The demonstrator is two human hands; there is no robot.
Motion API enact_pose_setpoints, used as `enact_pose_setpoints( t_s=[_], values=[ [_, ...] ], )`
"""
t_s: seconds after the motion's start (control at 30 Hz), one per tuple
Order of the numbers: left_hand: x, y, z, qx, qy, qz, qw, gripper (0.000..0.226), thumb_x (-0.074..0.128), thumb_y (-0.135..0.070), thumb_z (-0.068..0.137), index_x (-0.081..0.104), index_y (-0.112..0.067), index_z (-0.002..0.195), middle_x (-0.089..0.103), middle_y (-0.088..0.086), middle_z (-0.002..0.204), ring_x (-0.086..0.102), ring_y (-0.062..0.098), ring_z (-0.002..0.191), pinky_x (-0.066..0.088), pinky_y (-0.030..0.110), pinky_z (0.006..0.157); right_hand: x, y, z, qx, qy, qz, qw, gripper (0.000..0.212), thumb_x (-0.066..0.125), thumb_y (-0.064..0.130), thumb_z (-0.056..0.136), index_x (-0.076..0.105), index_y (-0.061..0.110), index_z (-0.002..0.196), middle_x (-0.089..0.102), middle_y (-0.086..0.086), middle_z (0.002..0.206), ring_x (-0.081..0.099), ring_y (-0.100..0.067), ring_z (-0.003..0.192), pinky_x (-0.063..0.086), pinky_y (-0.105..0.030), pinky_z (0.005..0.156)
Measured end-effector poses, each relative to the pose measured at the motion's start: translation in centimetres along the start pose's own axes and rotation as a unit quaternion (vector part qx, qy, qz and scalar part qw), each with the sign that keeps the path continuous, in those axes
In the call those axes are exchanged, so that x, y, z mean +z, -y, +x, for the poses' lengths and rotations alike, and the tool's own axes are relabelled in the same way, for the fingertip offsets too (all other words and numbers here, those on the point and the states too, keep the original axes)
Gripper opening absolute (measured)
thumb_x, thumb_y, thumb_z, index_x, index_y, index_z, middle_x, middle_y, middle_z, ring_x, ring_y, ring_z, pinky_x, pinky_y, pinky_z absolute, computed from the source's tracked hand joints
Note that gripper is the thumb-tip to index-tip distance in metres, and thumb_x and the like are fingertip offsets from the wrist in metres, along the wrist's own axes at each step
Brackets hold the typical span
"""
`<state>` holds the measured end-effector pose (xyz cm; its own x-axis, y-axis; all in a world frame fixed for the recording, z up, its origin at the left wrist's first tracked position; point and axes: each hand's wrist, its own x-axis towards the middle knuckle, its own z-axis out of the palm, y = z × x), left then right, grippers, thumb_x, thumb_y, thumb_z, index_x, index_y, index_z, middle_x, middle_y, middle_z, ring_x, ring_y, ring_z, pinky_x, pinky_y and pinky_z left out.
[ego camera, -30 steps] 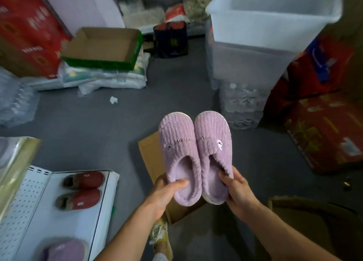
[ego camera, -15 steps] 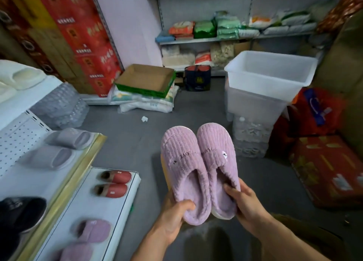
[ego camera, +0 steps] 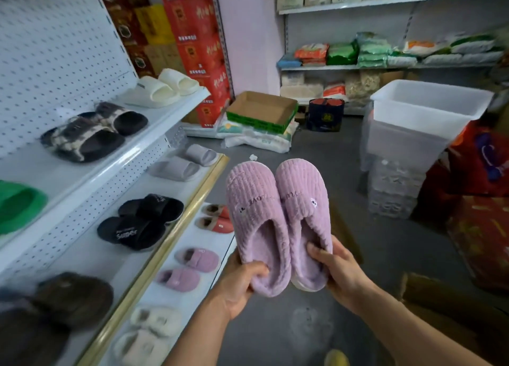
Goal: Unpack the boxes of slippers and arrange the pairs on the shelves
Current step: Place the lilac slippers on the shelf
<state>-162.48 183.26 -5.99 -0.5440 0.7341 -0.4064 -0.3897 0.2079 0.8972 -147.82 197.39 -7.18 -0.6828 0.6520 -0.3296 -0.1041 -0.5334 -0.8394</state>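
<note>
I hold a pair of purple plush slippers side by side in front of me, toes pointing away. My left hand [ego camera: 242, 285] grips the heel of the left slipper [ego camera: 256, 222]. My right hand [ego camera: 338, 272] grips the heel of the right slipper [ego camera: 303, 200], thumb inside its opening. To my left stands the white shelf unit [ego camera: 91, 156] with pairs laid out: cream slides [ego camera: 165, 87], grey-black slides [ego camera: 91, 134], grey slides [ego camera: 187, 162], black slides [ego camera: 140, 222], brown slippers [ego camera: 71, 299]. On the bottom shelf lie red slippers [ego camera: 217, 219], pink slippers [ego camera: 190, 269] and cream fluffy slippers [ego camera: 151, 332].
A white plastic tub [ego camera: 421, 117] stands on clear crates at the right. An open cardboard tray [ego camera: 261, 112] rests on white sacks at the back. Red boxes [ego camera: 482, 233] sit at the right, a brown cardboard box [ego camera: 446, 297] by my right arm. Grey floor lies ahead.
My view has swung up and to the left, bringing the shelf unit and its rows of slippers into sight. Both hands keep the same hold on the purple pair.
</note>
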Motion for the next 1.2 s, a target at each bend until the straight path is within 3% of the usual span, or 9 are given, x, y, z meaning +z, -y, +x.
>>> enact_pose_setpoints(
  t_s=[0.2,0.3,0.5,0.63,0.7,0.77,0.87,1.0,1.2],
  values=[
    [-4.4,-0.7,-9.6,-0.015,0.018,0.006,1.0,0.061,0.061,0.001,0.06,0.06,0.003,0.121,0.071,0.016,0.106,0.065,0.023,0.097,0.049,0.038,0.084,5.2,-1.9,-8.3,0.022,0.036,-0.001,0.999,0.043,0.067,0.005,0.082,0.055,0.006,0.124,0.066,-0.02,0.117,0.064,-0.036,0.108,0.054,-0.045,0.092],
    [-5.7,-1.2,-12.7,-0.006,0.001,0.001,1.0,0.071,0.065,-0.002,0.056,0.053,0.002,0.125,0.069,0.013,0.098,0.059,0.026,0.095,0.04,0.041,0.082,7.2,-1.5,-11.1,0.027,0.042,-0.004,0.999,0.037,0.066,0.008,0.084,0.057,0.007,0.12,0.069,-0.017,0.112,0.067,-0.032,0.099,0.059,-0.037,0.079],
    [-6.8,-2.9,-16.5,0.052,-0.003,-0.021,0.998,0.068,0.065,0.004,0.058,0.055,-0.013,0.124,0.069,0.017,0.116,0.063,0.032,0.112,0.049,0.051,0.098,10.1,-0.7,-14.6,-0.012,0.04,-0.011,0.999,0.04,0.068,0.004,0.081,0.057,0.003,0.12,0.068,-0.02,0.112,0.067,-0.029,0.096,0.057,-0.039,0.082],
    [-6.2,-3.2,-18.3,0.122,-0.076,-0.031,0.989,0.067,0.073,-0.007,0.058,0.055,-0.02,0.121,0.074,0.006,0.103,0.07,0.023,0.094,0.06,0.041,0.074,11.4,0.0,-15.2,-0.028,0.023,0.003,0.999,0.041,0.068,0.001,0.082,0.055,0.001,0.121,0.069,-0.018,0.11,0.068,-0.027,0.093,0.06,-0.033,0.073],
    [-5.5,-3.3,-19.2,0.141,-0.131,-0.044,0.98,0.063,0.076,-0.012,0.06,0.053,-0.02,0.118,0.073,0.005,0.097,0.069,0.016,0.079,0.052,0.029,0.056,11.9,0.4,-15.3,-0.035,0.022,0.006,0.999,0.04,0.067,0.0,0.082,0.055,-0.001,0.12,0.069,-0.018,0.111,0.068,-0.025,0.09,0.06,-0.031,0.071],
    [-4.5,-3.2,-19.9,0.158,-0.165,-0.063,0.972,0.054,0.078,-0.009,0.068,0.051,-0.021,0.113,0.072,0.008,0.098,0.068,0.016,0.076,0.049,0.028,0.055,11.9,0.9,-15.5,-0.044,0.029,0.003,0.999,0.043,0.069,-0.002,0.08,0.054,-0.002,0.121,0.069,-0.019,0.111,0.068,-0.025,0.09,0.058,-0.037,0.08],
    [-2.0,-2.7,-20.6,0.186,-0.172,-0.136,0.958,0.043,0.072,0.0,0.078,0.055,-0.021,0.111,0.071,0.015,0.105,0.068,0.025,0.084,0.053,0.037,0.067,11.1,1.7,-16.2,-0.045,0.043,0.003,0.998,0.04,0.068,-0.004,0.081,0.055,0.001,0.118,0.07,-0.017,0.106,0.067,-0.027,0.091,0.052,-0.047,0.091],
    [2.4,-1.9,-21.2,0.207,-0.118,-0.208,0.949,0.073,0.076,-0.01,0.068,0.052,-0.034,0.132,0.067,0.003,0.126,0.065,0.033,0.113,0.055,0.059,0.083,8.7,2.4,-17.3,-0.024,0.056,0.007,0.998,0.039,0.071,0.004,0.082,0.056,0.011,0.118,0.072,-0.011,0.107,0.067,-0.032,0.103,0.05,-0.054,0.095],
    [7.9,0.7,-23.5,0.25,-0.172,-0.19,0.934,0.078,0.082,-0.004,0.063,0.053,-0.037,0.128,0.069,-0.008,0.121,0.069,0.021,0.109,0.059,0.042,0.071,4.7,2.5,-18.3,-0.02,0.088,-0.026,0.996,0.038,0.07,0.007,0.084,0.055,0.008,0.119,0.071,-0.012,0.109,0.066,-0.031,0.105,0.051,-0.053,0.094]
  ],
)
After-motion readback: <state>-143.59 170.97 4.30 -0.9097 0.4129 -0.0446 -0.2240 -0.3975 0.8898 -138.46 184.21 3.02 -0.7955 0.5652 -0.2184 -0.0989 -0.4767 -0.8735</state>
